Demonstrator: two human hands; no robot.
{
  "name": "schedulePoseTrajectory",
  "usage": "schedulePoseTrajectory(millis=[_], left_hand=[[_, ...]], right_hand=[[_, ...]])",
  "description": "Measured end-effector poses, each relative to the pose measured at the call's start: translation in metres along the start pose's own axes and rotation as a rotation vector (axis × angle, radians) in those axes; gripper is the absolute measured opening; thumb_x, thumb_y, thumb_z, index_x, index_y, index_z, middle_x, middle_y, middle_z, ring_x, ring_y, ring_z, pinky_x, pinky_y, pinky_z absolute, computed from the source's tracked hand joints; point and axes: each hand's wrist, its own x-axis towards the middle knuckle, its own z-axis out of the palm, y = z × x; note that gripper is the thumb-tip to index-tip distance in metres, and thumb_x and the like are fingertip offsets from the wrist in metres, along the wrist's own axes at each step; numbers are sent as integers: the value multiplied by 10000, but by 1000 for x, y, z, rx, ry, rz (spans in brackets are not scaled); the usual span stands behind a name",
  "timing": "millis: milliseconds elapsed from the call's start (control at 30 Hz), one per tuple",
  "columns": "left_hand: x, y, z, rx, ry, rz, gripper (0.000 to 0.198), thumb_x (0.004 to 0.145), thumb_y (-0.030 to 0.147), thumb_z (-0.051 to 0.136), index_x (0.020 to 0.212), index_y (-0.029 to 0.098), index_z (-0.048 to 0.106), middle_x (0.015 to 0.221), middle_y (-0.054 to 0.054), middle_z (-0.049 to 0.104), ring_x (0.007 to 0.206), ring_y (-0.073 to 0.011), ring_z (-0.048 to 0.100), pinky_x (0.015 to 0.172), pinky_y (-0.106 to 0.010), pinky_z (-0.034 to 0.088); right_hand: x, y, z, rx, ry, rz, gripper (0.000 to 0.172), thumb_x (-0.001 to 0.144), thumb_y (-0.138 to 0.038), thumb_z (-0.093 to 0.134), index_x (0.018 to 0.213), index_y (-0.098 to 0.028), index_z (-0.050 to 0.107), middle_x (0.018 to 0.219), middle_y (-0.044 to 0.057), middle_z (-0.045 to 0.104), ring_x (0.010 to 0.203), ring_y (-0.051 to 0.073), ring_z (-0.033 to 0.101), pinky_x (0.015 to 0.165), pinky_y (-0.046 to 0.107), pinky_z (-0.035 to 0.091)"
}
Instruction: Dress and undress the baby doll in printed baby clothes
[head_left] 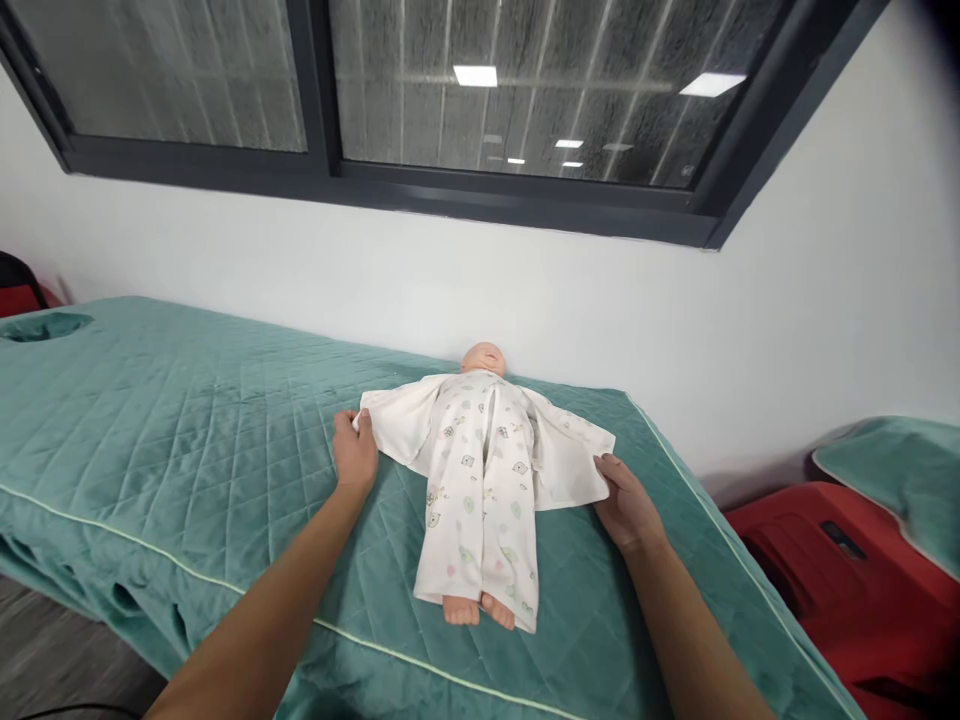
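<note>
A baby doll lies on its back on the green quilted bed, head toward the wall and bare feet toward me. White printed pants cover its legs, and a white baby shirt is spread out at both sides of its body. My left hand pinches the outer edge of the shirt on the left. On the right, my right hand grips the shirt's other outer edge between thumb and fingers. The doll's arms are hidden under the cloth.
The green quilted cover has a face hole at the far left. Behind it stands a white wall with a dark-framed window. A red plastic object, partly draped in green cloth, is at the right.
</note>
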Motion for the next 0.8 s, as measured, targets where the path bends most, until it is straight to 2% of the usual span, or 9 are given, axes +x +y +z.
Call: schedulePoseTrajectory(millis=[133,267,333,400,467,500,567,700,800], left_hand=[[1,1,4,45,-62,43,396,952,479,339,1044,187,590,943,-128,701,887,-288,664,769,-391,503],[2,0,7,96,-110,81,391,948,451,345,1034,199,630,941,-140,713,873,-305,669,763,-410,495],[2,0,7,115,-117,86,399,952,444,333,1053,200,632,944,-141,716,855,-301,669,746,-403,493],[2,0,7,131,-119,85,402,955,439,326,1064,201,632,930,-136,717,835,-290,669,730,-388,491],[2,1,7,143,-120,81,399,956,436,327,1060,203,634,906,-131,715,819,-283,668,719,-376,487],[2,1,7,148,-122,80,397,955,437,330,1056,205,635,898,-130,714,812,-282,667,716,-373,485],[2,1,7,155,-126,79,395,953,441,333,1047,209,639,891,-128,713,804,-283,665,712,-369,480],[2,1,7,163,-137,83,393,954,448,333,1036,218,641,892,-116,714,803,-277,661,703,-352,471],[2,1,6,166,-146,84,393,955,456,333,1028,223,641,855,-98,712,780,-264,656,680,-333,462]], right_hand=[[8,-12,16,81,-49,66,198,636,-299,662,744,-209,523,692,1,606,623,180,601,582,309,527],[-3,-42,60,101,-116,-5,241,657,-316,691,749,-221,490,726,-18,623,668,168,614,627,286,519],[-18,-56,86,-67,-283,-127,222,715,-353,667,805,-219,515,872,12,675,791,189,643,683,292,514],[-36,-65,105,-424,-534,-204,151,728,-294,640,828,-211,564,950,35,691,875,204,641,737,299,501],[-53,-67,115,-757,-647,-231,154,754,-250,596,904,-221,617,882,20,694,825,194,639,716,290,480],[-60,-67,117,-859,-656,-228,187,778,-254,578,957,-233,629,827,7,689,783,189,640,693,285,471],[-70,-65,116,-900,-625,-209,230,832,-296,551,1046,-250,623,756,-9,681,741,187,651,666,280,460],[-71,-62,114,-700,-519,-199,193,879,-331,515,1006,-227,618,762,2,697,757,177,682,704,276,461],[-51,-55,117,-551,-366,-248,163,859,-342,514,926,-207,574,891,27,705,700,155,670,622,254,444]])
